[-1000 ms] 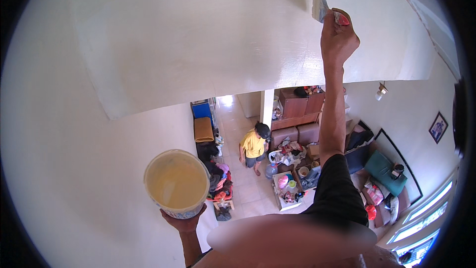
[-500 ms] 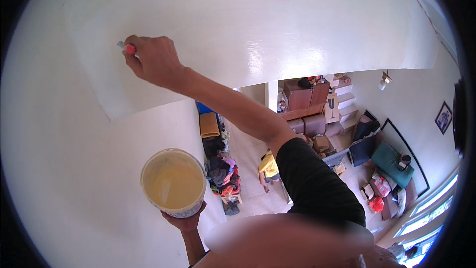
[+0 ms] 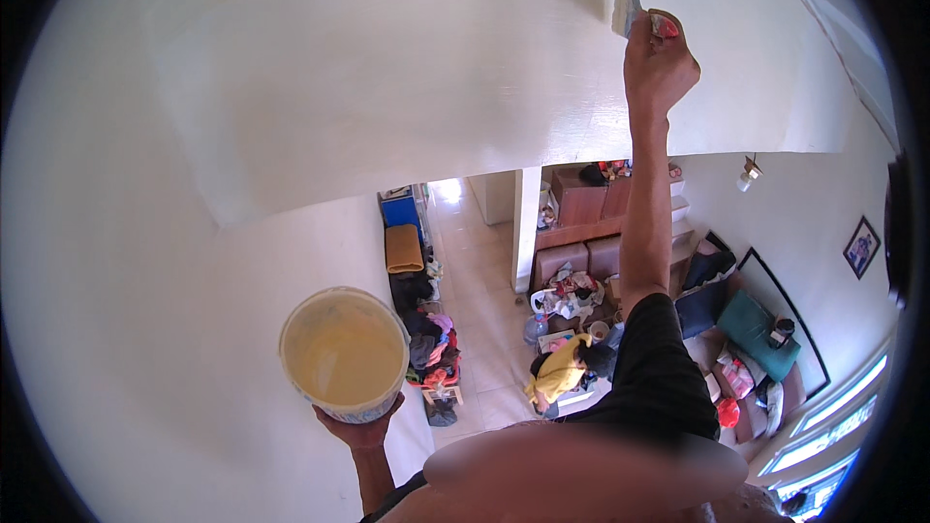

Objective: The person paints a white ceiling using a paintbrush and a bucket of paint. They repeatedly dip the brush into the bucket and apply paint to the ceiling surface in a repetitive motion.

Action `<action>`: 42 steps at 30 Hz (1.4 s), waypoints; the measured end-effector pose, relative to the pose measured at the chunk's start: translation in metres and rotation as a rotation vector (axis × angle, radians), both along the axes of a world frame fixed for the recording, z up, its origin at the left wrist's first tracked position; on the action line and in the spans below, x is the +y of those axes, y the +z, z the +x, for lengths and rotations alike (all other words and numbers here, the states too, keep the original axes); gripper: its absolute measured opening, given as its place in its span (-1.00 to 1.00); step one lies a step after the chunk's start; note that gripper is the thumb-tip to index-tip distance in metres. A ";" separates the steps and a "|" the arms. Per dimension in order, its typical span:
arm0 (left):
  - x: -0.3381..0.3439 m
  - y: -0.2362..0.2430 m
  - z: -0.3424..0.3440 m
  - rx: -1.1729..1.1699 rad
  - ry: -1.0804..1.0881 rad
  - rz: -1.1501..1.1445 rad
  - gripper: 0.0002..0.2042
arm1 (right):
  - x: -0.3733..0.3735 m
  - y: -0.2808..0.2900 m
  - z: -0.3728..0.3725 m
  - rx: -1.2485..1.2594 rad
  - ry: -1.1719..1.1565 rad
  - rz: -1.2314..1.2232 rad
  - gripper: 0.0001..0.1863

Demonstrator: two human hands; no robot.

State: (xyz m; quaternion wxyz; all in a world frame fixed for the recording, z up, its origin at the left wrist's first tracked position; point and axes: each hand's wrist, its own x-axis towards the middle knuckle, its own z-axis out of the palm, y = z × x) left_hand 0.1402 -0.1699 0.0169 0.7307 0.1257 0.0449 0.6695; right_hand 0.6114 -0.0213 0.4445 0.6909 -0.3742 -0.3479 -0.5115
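Note:
My right hand (image 3: 662,68) is closed round the red handle of a paintbrush (image 3: 628,14), raised high in front of the white wall (image 3: 387,68). The brush's pale bristles point left, at or close to the wall; I cannot tell whether they touch. A soft shadow lies on the wall left of them. Down at the left, my left hand (image 3: 360,429) grips a round white bucket (image 3: 345,353) from below and the near side. Cream-coloured paint shows inside, and the bucket's mouth tilts toward me. Some fingers of the left hand are hidden beneath it.
The wall's lower edge ends above a room far below. A person in a yellow shirt (image 3: 560,370) is down there beside a cluttered table. A clothes pile (image 3: 432,344), a green cushion (image 3: 760,337), a hanging lamp (image 3: 749,172) and a framed picture (image 3: 862,248) are also in view.
My right hand has swept the paintbrush from the wall's left side far to the right and up. The bucket stays nearly in place. Below, the person in yellow has shifted right.

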 end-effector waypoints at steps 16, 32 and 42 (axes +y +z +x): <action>-0.004 0.001 0.001 0.039 0.057 -0.008 -0.09 | 0.057 0.039 -0.299 -0.421 0.802 -0.222 -0.74; 0.013 0.011 0.019 0.374 0.116 0.214 -0.06 | -0.034 -0.025 -0.017 -0.047 0.769 0.017 -0.81; 0.040 -0.001 0.014 0.178 -0.035 0.087 -0.21 | -0.082 -0.185 -0.169 -0.886 1.395 -0.687 -0.70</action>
